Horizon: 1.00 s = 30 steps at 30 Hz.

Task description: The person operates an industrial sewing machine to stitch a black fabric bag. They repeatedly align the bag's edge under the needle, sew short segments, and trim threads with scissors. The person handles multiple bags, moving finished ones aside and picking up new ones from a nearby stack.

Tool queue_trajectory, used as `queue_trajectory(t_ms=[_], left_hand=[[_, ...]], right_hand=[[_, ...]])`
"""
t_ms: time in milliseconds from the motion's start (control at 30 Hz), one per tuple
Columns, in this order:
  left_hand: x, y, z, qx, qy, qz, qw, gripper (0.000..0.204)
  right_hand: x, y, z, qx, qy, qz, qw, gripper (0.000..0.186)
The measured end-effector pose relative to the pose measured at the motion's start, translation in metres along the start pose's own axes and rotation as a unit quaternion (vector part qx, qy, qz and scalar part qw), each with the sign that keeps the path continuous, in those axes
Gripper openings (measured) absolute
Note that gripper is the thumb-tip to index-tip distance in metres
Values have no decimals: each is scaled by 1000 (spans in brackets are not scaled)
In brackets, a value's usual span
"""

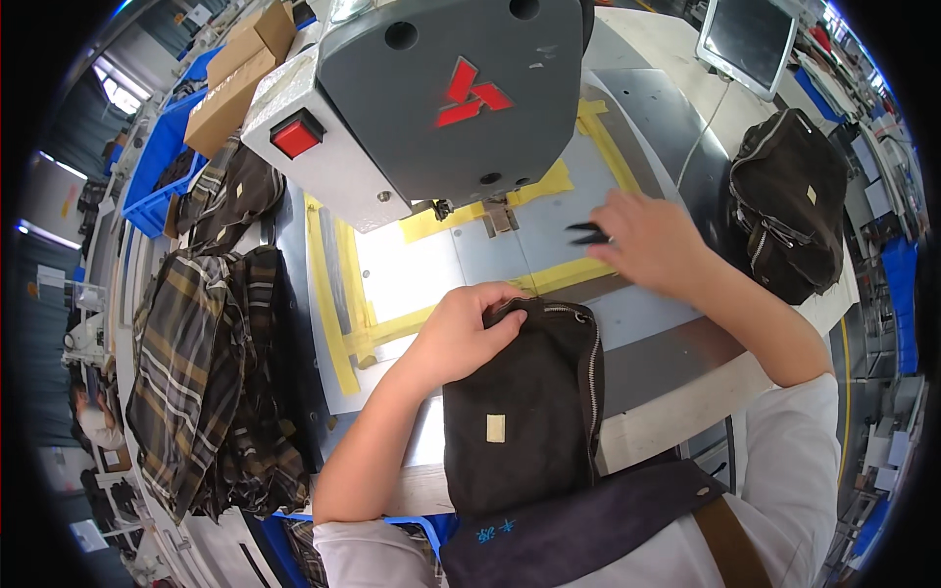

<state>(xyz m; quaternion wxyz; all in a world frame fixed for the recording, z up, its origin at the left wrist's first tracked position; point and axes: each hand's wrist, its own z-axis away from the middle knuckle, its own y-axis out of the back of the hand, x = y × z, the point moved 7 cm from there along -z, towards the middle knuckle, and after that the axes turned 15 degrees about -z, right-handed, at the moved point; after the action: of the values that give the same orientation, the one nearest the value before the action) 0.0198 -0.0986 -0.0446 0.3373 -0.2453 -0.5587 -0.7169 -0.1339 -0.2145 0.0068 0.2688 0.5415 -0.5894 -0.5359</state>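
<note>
In the middle of the view, my left hand (pixel 469 331) grips the top edge of a dark brown fabric pouch (pixel 534 392). The pouch has a metal zipper down its right side and a small beige patch, and hangs over the table's front edge against my apron (pixel 588 524). Off to the right, my right hand (pixel 647 240) is closed on a small black tool with two pointed tips (pixel 588 234), perhaps thread snips or tweezers. It hovers over the metal work plate (pixel 490 257), apart from the pouch. A thin thread appears to run from the pouch toward the machine.
A large grey sewing machine head (pixel 441 108) with a red switch (pixel 296 133) overhangs the plate. Yellow tape (pixel 338 304) borders the plate. Plaid fabric pieces (pixel 201 363) pile up at left, near a blue crate (pixel 157 191). More dark pouches (pixel 792 201) lie at right, below a screen (pixel 749 44).
</note>
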Motion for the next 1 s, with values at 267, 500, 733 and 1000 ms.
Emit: queue_trajectory(t_ms=[267,500,733,1000], left_hand=[[-2,0,-1,0,-9,20,1000,17],[0,-1,-3,-21,-16,78,997,13],[-3,-1,1,33,-32,81,996,20],[-4,-5,-1,56,-4,86,995,20]], right_hand=[[-38,-17,-37,-80,259,70,960,19],[-23,-39,-36,-89,232,-6,969,18],[-3,-44,-32,-101,6,-42,994,20],[-39,-7,2,65,37,-288,955,12]])
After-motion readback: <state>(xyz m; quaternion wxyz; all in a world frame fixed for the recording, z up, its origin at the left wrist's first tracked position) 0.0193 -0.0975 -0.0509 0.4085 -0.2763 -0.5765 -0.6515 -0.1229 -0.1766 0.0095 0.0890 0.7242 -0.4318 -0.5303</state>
